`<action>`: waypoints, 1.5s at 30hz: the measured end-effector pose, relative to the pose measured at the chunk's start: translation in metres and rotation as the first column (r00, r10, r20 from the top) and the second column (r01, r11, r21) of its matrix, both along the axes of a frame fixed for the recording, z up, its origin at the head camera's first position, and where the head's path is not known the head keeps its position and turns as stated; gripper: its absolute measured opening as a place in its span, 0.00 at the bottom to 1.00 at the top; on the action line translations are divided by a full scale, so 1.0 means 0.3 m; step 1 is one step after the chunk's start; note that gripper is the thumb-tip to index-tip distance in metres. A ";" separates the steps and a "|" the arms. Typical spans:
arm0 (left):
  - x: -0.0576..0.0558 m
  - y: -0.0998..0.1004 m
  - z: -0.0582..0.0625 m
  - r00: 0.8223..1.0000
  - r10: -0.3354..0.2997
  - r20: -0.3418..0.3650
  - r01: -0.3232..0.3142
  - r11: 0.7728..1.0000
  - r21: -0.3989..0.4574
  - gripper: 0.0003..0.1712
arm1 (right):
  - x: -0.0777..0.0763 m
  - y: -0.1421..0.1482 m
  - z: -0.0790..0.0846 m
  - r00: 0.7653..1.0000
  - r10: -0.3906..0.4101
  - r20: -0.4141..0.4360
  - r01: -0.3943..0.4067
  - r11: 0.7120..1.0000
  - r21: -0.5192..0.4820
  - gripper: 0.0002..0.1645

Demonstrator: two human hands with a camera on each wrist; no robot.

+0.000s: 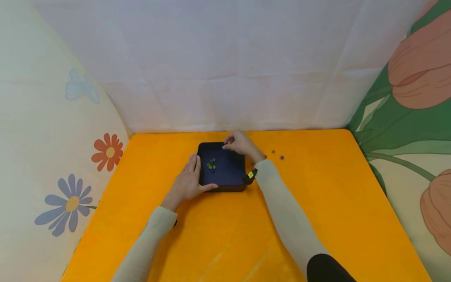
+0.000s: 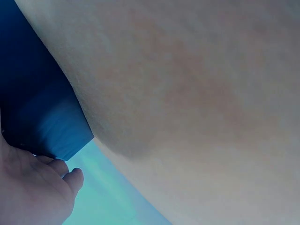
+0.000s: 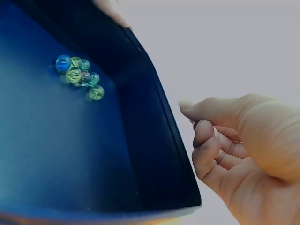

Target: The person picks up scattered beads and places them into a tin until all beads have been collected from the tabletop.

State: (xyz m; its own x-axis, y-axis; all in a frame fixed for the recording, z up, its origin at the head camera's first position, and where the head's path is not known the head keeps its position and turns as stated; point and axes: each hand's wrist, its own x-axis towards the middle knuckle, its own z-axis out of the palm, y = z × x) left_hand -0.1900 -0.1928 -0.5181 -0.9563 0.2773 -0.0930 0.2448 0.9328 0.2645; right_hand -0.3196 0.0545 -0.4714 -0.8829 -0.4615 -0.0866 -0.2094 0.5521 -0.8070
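Observation:
A square dark tray (image 1: pixel 229 187) with raised walls stands on the orange cloth. My left hand (image 1: pixel 188 180) holds its near left corner, fingers along the left wall and thumb on the front rim. Several glass marbles (image 3: pixel 79 77), blue, green and yellow-striped, lie in a cluster on the tray floor. At the tray's far right rim is my right hand (image 1: pixel 239 143), thumb and curled fingers pinched together. A dark sliver, seemingly a marble (image 3: pixel 193 124), shows between those fingertips in the right wrist view, mostly hidden. The left wrist view shows mostly skin and part of the tray.
Right of the tray, beyond my right wrist, a few loose marbles (image 1: pixel 282 158) lie on the orange tablecloth (image 1: pixel 334 196). A white curtain (image 1: pixel 225 78) hangs behind the table. Flower-printed cloths flank both sides.

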 end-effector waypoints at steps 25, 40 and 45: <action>0.004 -0.008 -0.015 1.000 0.003 -0.029 -0.003 1.000 0.021 0.80 | 0.166 0.281 -0.017 0.985 -0.175 -0.013 0.175 0.984 0.037 0.17; 0.004 -0.007 -0.021 0.999 0.001 -0.036 0.000 1.000 0.030 0.81 | 0.275 0.376 -0.109 0.960 -0.280 0.016 0.280 0.960 0.013 0.20; 0.002 -0.008 -0.020 0.999 0.001 -0.036 0.000 1.000 0.030 0.81 | 0.300 0.389 -0.141 0.955 -0.296 0.022 0.296 0.955 0.013 0.18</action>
